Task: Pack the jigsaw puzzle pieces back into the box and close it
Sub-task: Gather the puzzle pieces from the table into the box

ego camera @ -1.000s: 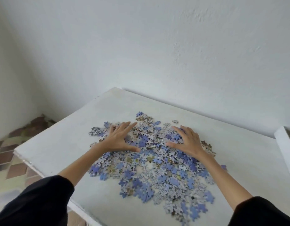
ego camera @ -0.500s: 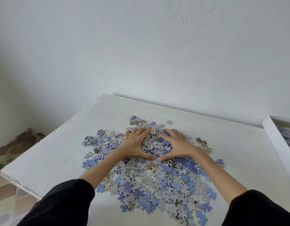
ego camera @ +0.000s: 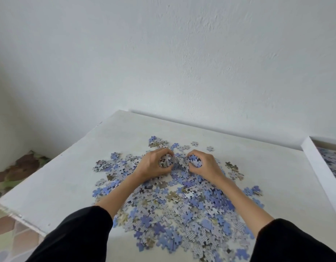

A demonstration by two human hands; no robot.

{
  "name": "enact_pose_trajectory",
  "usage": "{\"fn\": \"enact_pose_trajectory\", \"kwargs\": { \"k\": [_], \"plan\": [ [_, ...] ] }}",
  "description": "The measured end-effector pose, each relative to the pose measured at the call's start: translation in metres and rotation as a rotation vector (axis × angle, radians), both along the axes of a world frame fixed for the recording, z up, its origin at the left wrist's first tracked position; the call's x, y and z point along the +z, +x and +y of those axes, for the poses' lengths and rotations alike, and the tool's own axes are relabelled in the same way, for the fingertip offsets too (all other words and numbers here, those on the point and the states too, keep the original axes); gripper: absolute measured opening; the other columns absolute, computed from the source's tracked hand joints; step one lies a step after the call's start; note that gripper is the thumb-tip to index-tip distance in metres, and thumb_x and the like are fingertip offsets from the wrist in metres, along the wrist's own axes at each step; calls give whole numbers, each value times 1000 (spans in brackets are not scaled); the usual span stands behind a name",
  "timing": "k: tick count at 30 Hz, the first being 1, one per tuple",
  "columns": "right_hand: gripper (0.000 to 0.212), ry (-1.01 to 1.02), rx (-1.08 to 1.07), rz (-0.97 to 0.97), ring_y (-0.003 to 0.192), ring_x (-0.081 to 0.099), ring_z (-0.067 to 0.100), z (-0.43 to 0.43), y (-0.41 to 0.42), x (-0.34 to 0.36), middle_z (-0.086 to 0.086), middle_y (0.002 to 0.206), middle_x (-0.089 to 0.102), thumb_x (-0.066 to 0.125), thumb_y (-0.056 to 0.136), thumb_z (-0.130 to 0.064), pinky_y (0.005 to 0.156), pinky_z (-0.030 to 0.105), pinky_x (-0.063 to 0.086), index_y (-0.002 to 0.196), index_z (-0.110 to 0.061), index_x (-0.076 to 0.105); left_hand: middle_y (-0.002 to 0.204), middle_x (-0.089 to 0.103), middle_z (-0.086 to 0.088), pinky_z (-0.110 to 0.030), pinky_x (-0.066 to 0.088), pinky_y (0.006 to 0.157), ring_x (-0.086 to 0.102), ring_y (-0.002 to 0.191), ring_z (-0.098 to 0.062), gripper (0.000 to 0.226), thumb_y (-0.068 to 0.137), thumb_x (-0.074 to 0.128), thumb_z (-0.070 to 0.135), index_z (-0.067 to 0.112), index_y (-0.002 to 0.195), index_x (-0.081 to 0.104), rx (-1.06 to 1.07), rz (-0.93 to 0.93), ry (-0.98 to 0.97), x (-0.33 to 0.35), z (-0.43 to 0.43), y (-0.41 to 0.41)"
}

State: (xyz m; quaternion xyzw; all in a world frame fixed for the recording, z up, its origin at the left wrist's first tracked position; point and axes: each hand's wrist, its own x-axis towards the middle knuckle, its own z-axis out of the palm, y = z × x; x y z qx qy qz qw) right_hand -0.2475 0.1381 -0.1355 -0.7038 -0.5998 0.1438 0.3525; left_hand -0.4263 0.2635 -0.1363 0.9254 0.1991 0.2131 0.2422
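Blue and grey jigsaw puzzle pieces lie scattered across a white counter. At the heap's far side, the left hand and right hand sit close together, each with its fingers curled around a clump of pieces. The open white box, holding some pieces, stands at the right edge.

Your puzzle pieces on the white table were blue and lilac, some grey-white with a fine netted print, a few tan. Your sleeves were black. At the table's right edge the box wall was white. Left of the table, floor tiles showed brown, green and cream.
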Motion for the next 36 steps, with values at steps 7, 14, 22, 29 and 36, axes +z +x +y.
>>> {"fn": "enact_pose_trajectory", "kwargs": {
  "k": [7,14,22,29,36],
  "plan": [
    [38,87,32,166,107,54,-7,-9,15,18,-20,118,55,66,82,-12,99,19,40,113,-32,56,95,67,5,-23,44,54,42,51,-7,34,80,62,40,45,112,52,-9,-152,-171,19,-4,7],
    [35,175,39,192,110,51,-9,-36,39,53,-21,115,58,66,83,-12,93,6,36,113,-29,59,69,64,-11,-25,35,49,39,47,-10,30,79,69,39,31,107,62,-61,-238,-266,43,-25,30],
    [34,240,-6,201,109,54,-3,-93,82,79,-17,114,60,66,83,-11,88,8,38,110,-31,59,59,65,10,-16,37,44,42,37,-8,27,84,69,16,18,110,63,-199,-271,-307,75,-77,85],
    [32,266,-82,217,100,57,1,-159,140,89,-15,112,60,64,84,-7,76,11,46,112,-23,60,54,61,20,-7,35,44,48,37,4,26,84,66,8,8,111,62,-285,-263,-344,87,-134,152],
    [34,243,-176,122,108,50,-10,-219,204,93,-21,114,59,66,83,-11,89,4,33,112,-28,59,58,64,17,-4,35,43,52,41,7,25,84,66,6,7,109,62,-370,-244,-385,90,-196,224]
  ]
}}
